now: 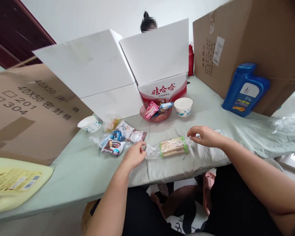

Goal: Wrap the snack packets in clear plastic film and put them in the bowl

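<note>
A pack of pale, stick-like pieces in clear plastic wrap with green ends (173, 147) lies on the table near its front edge. My left hand (135, 154) is at the pack's left side, its curled fingers closed on the crinkled loose end of the wrap. At the other end, my right hand (204, 136) has bent fingers at the wrap's right tail; the exact grip is partly hidden. Snack packets (113, 147) lie just beyond my left hand, beside a brown-and-white packet (137, 135).
A pink bowl (155, 118) of wrapped snacks and a paper cup (183, 107) stand farther back. Another paper cup (89, 124) is tilted at left. White boxes (88, 65), cartons (216, 42), a blue bottle (245, 90) and a yellow jug (17, 180) surround them. A person's head shows behind.
</note>
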`<state>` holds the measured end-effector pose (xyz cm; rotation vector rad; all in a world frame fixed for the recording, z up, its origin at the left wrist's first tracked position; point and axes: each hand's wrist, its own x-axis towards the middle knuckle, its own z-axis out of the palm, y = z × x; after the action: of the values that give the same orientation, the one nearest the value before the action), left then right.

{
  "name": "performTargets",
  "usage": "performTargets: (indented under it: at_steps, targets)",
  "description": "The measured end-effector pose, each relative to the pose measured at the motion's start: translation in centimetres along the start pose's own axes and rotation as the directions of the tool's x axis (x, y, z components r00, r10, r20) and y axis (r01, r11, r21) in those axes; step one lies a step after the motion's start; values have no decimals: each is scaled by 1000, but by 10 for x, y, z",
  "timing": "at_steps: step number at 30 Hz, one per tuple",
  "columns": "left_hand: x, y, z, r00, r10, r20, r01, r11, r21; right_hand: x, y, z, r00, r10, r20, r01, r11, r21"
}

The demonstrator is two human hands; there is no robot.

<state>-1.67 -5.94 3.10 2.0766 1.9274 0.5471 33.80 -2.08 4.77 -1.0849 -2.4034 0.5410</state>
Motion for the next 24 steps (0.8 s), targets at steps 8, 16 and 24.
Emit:
performTargets:
  at_steps: [8,16,24]
  targets:
    - [-8,24,10,883,468,-27,-467,875,-124,4,-14,8,993,-107,51,112,988,-107]
    - [0,17,12,951,100,-291,-182,945,-271,6,-13,8,955,124,-268,-138,990,-36]
    - [1,17,10,652,25,-758,-188,973,-130,-1,-36,7,868,-111,-485,46,988,-145]
